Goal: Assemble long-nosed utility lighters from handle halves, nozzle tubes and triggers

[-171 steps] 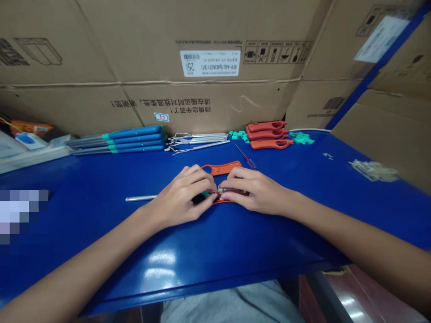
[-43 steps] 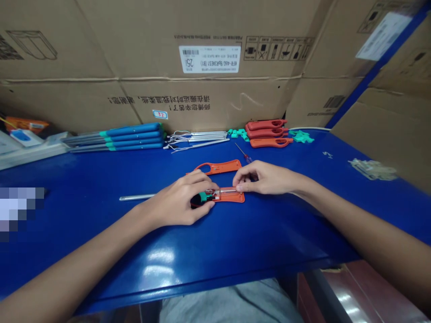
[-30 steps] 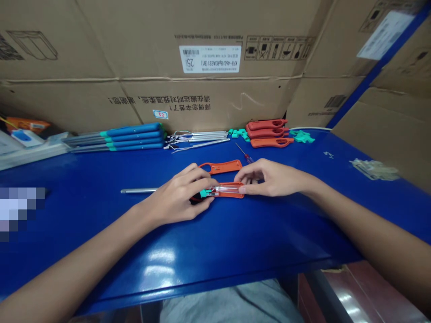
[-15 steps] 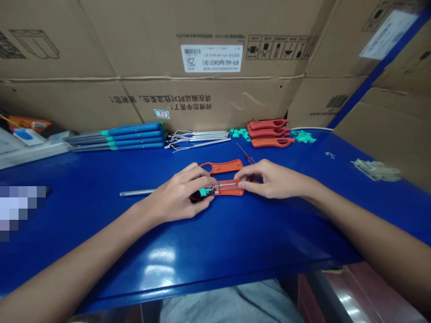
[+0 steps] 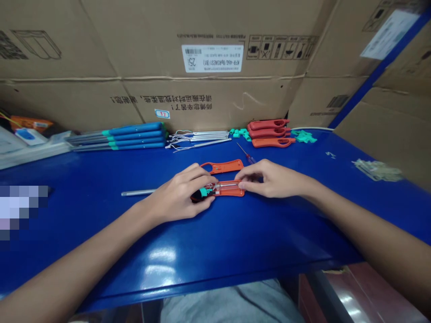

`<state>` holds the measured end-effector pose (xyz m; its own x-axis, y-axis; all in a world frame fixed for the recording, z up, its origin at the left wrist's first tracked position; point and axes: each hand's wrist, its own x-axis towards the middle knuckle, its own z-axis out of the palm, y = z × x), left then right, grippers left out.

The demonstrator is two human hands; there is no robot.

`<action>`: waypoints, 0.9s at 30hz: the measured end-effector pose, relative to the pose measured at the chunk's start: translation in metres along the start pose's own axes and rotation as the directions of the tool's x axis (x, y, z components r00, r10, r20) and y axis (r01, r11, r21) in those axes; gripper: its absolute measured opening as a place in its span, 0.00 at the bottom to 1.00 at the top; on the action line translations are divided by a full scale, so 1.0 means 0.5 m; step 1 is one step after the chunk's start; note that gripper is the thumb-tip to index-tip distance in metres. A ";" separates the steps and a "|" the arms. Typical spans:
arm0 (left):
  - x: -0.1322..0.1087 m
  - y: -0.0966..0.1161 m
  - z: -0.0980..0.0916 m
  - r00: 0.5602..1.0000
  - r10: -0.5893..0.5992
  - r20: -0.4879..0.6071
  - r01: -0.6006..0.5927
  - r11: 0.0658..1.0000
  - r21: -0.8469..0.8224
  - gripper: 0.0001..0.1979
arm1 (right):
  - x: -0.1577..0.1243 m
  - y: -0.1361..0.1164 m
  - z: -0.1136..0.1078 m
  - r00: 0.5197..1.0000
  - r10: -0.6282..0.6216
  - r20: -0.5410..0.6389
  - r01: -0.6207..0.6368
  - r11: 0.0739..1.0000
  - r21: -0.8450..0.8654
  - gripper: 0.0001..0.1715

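On the blue table (image 5: pixel 235 233) lies an orange handle half (image 5: pixel 230 190) with a thin metal rod and a green-and-black part set into it. My left hand (image 5: pixel 180 195) is closed over its left end, fingers pinching the green part. My right hand (image 5: pixel 269 178) pinches the right end of the same orange piece. A long metal rod (image 5: pixel 138 193) sticks out to the left from under my left hand. A second orange handle half (image 5: pixel 224 166) lies just behind, untouched.
Along the back stand cardboard boxes (image 5: pixel 208 63). In front of them lie blue-handled tools (image 5: pixel 128 137), thin metal rods with wires (image 5: pixel 198 138), small green caps (image 5: pixel 239 133), stacked orange handles (image 5: pixel 269 132) and a small screwdriver (image 5: pixel 245 153). A clear bag (image 5: pixel 377 169) lies at the right.
Both hands stay on the orange piece. My right hand has shifted from flat over it to pinching its right end, and the piece has slid slightly back.
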<state>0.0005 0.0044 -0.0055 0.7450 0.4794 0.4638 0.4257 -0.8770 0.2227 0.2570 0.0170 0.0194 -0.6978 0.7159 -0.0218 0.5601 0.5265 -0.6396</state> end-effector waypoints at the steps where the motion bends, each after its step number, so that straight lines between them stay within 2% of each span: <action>1: 0.000 0.001 0.000 1.000 -0.001 0.000 0.001 1.000 0.002 0.12 | 0.000 0.000 0.000 1.000 0.001 0.001 -0.001 1.000 0.000 0.15; 10: 0.000 0.003 0.002 1.000 -0.028 0.012 0.028 1.000 -0.004 0.12 | 0.001 -0.001 0.005 1.000 -0.002 -0.022 0.001 0.999 -0.036 0.14; 14: 0.001 0.006 -0.002 0.999 -0.044 0.013 0.044 0.999 0.018 0.13 | 0.001 0.001 0.006 0.998 -0.042 -0.053 0.040 0.999 -0.035 0.12; 20: 0.003 0.008 0.000 0.988 -0.157 -0.004 0.157 0.982 0.107 0.16 | -0.001 0.001 0.009 0.983 -0.126 -0.130 0.126 0.992 -0.014 0.09; 27: 0.001 0.001 0.006 0.982 -0.189 -0.019 0.190 0.973 0.130 0.13 | -0.003 -0.003 0.010 0.981 -0.146 -0.128 0.143 0.989 -0.035 0.11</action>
<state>0.0026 0.0042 -0.0076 0.6414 0.6355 0.4298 0.6224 -0.7586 0.1929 0.2547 0.0130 0.0164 -0.7095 0.6839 0.1702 0.4701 0.6392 -0.6086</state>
